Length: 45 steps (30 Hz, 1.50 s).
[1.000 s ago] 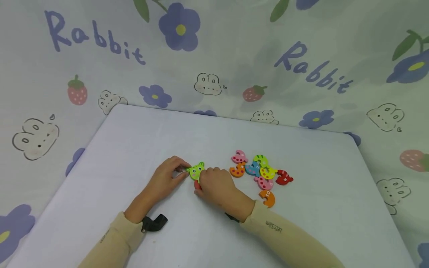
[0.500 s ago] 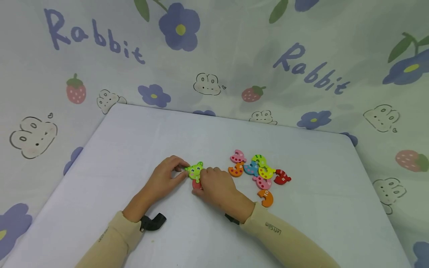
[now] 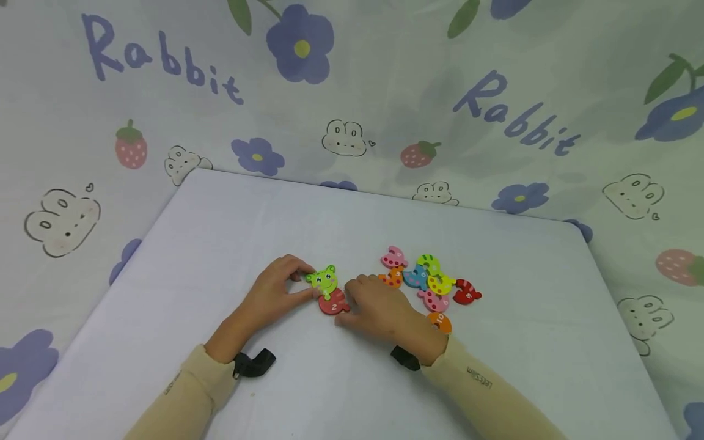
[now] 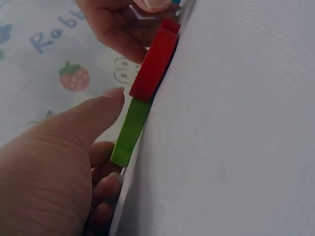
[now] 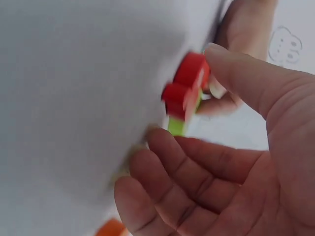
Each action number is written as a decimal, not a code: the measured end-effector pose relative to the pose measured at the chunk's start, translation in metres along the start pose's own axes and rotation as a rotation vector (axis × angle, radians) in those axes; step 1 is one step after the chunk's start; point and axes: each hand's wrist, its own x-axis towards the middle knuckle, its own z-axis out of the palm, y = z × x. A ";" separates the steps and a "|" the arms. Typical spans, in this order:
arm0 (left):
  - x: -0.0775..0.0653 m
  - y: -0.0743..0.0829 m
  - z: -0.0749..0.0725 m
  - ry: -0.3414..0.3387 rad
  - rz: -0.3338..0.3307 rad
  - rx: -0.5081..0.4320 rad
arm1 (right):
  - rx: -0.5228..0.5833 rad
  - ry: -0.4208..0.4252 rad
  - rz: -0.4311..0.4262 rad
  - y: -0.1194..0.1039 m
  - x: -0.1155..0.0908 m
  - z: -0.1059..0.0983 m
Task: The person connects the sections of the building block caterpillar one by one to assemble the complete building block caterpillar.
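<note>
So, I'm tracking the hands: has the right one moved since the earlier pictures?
Yes. The right hand has moved rightward, closer to the orange 10 lying on the table.

Table (image 3: 275, 214): white-topped, spanning middle and lower part of frame. Directly on it, near centre of frame: one green face piece (image 3: 323, 281), touching red piece marked 2 (image 3: 333, 304) just below. Right of centre, grouped closely: upper pink piece (image 3: 393, 260), spotted; orange spotted piece (image 3: 396, 278) beneath, partly hidden; blue piece (image 3: 416, 278); lime striped piece (image 3: 431, 260); yellow piece (image 3: 438, 286); lower pink piece (image 3: 434, 300); dark red striped piece (image 3: 466, 293), rightmost; orange piece marked 10 (image 3: 443, 321), lowest, partly hidden.
</note>
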 end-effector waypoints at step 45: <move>0.001 -0.001 0.001 0.012 -0.002 -0.021 | -0.096 0.112 0.133 0.069 -0.009 -0.026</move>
